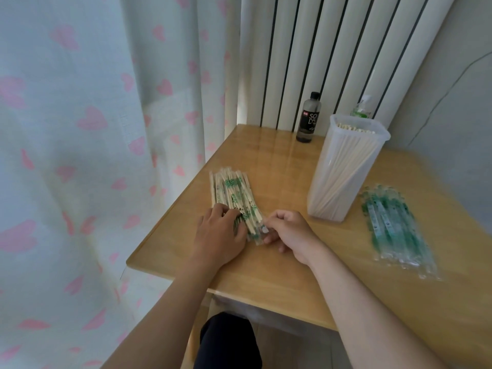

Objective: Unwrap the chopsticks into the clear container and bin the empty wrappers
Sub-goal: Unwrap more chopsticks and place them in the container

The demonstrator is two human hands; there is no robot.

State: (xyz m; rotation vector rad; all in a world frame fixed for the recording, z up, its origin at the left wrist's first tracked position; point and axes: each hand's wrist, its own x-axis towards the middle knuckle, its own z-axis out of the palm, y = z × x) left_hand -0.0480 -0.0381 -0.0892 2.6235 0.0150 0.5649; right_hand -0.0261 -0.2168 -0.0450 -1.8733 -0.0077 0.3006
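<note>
The left hand [221, 233] lies over the near end of the pile of wrapped chopsticks [231, 190], its fingers bent down onto the sticks as if to steady them; whether it grips any of them I cannot tell. Just beside it the right hand [288, 233] is curled, thumb and forefinger pinching the near end of one wrapped pair [257, 231] at the pile's right side, which reads as drawing out or starting to open the next pair. The pile sits close to the table's [279, 278] left edge, fanned towards the far side. Towards the far right corner stands the clear container [343, 166], upright and lidless, already holding a good bundle of bare chopsticks that lean inside it. Near the right edge, just beside the container, lies a loose heap of empty wrappers [394, 227], clear with green print. So the task looks well under way but not finished: many pairs are unwrapped and stored, a fair pile is left to do, and none of the wrappers on the table has been binned; no bin is in view. A dark soda bottle [308, 118] stands at the far edge, in front of a white radiator [319, 49].
</note>
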